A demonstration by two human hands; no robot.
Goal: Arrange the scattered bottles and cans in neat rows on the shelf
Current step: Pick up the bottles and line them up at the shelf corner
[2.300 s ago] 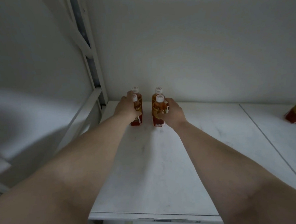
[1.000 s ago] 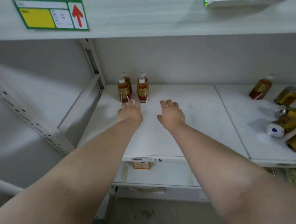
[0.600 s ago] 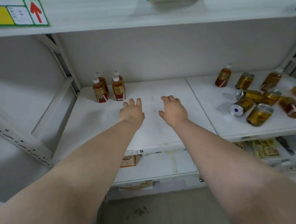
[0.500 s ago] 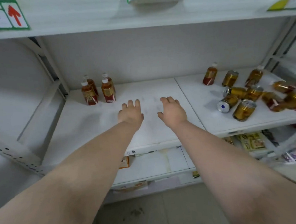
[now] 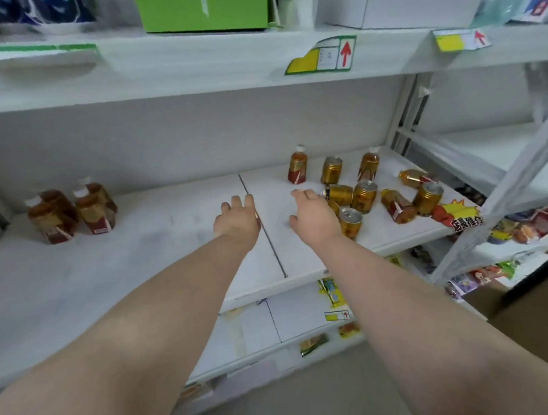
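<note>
Several amber tea bottles (image 5: 71, 211) with white caps stand in two short rows at the left end of the white shelf (image 5: 160, 242). At the right end lies a jumble of gold cans (image 5: 364, 196) and more bottles: one bottle (image 5: 297, 166) upright at the back, one bottle (image 5: 396, 205) on its side. My left hand (image 5: 238, 220) hovers over the shelf's middle seam, fingers apart and empty. My right hand (image 5: 312, 213) is open and empty, its fingertips close to a lying gold can (image 5: 340, 193); an upright can (image 5: 350, 223) stands right beside its wrist.
An upper shelf (image 5: 195, 62) with price tags and a green box (image 5: 205, 9) hangs overhead. A slanted white upright (image 5: 518, 175) borders the right end. A lower shelf (image 5: 304, 320) holds snack packets, and more packets (image 5: 527, 225) lie at the far right.
Both hands let go of the two left bottles and drew back from them. They and my view have swung right, so the scattered cans now lie under my right hand.
</note>
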